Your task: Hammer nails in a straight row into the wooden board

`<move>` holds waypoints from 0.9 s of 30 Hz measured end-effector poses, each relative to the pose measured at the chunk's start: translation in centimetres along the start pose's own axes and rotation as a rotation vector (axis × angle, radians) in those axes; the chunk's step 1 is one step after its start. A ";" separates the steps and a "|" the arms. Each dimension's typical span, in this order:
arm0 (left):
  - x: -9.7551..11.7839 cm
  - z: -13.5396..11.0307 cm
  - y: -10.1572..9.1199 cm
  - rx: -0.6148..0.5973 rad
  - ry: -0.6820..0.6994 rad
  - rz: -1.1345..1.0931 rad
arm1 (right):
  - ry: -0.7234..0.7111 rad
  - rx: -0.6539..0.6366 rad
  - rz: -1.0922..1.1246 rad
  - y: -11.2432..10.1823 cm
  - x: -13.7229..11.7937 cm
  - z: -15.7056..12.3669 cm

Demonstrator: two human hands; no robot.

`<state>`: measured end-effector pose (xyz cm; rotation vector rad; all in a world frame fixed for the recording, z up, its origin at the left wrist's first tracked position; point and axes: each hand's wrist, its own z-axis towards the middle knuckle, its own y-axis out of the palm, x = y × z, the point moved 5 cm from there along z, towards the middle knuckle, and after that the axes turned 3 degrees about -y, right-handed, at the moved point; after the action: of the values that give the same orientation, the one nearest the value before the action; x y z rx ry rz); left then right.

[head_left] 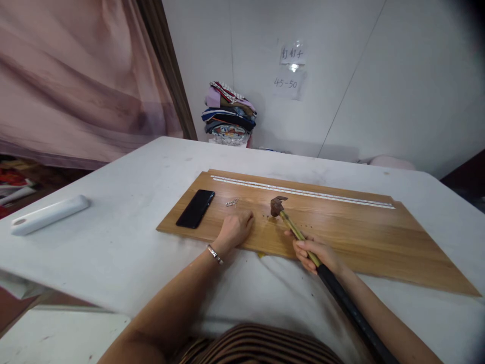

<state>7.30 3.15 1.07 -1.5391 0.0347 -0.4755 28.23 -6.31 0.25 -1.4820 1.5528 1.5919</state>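
Observation:
A long wooden board (359, 227) lies on the white table (125, 237). My right hand (316, 254) is closed round the shaft of a claw hammer (288, 220), whose rusty head rests on the board beside a row of small dark nail dots. My left hand (235, 228) rests on the board to the left of the hammer head, fingers curled, thumb and forefinger pinched together near the surface; what they hold is too small to see. A few loose nails (232, 202) lie just beyond it. A bracelet circles my left wrist.
A black phone (195, 208) lies on the board's left end. A white strip (303, 192) runs along the board's far edge. A white cylinder (49, 214) lies at the table's left. Folded clothes (229, 115) are stacked against the wall; a pink curtain hangs left.

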 end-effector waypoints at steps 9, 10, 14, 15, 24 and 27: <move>-0.1 0.1 0.2 0.034 0.020 -0.005 | 0.008 0.006 -0.020 0.1 0.2 0.1; -0.1 0.1 0.2 0.035 0.020 -0.004 | 0.009 0.008 -0.020 0.1 0.2 0.1; 0.0 0.0 0.1 0.024 0.017 -0.006 | 0.010 0.021 -0.025 0.1 0.0 0.0; 0.0 0.0 0.0 0.018 0.013 -0.006 | 0.006 0.024 -0.025 0.1 0.0 0.0; 0.0 0.0 0.0 -0.002 0.001 -0.018 | 0.006 0.026 -0.018 0.1 0.0 0.0; 0.1 0.0 0.0 0.010 0.003 -0.009 | 0.006 0.021 -0.018 0.0 0.1 0.0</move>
<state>7.35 3.09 1.13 -1.5291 0.0274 -0.4850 28.14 -6.36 0.14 -1.4871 1.5503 1.5573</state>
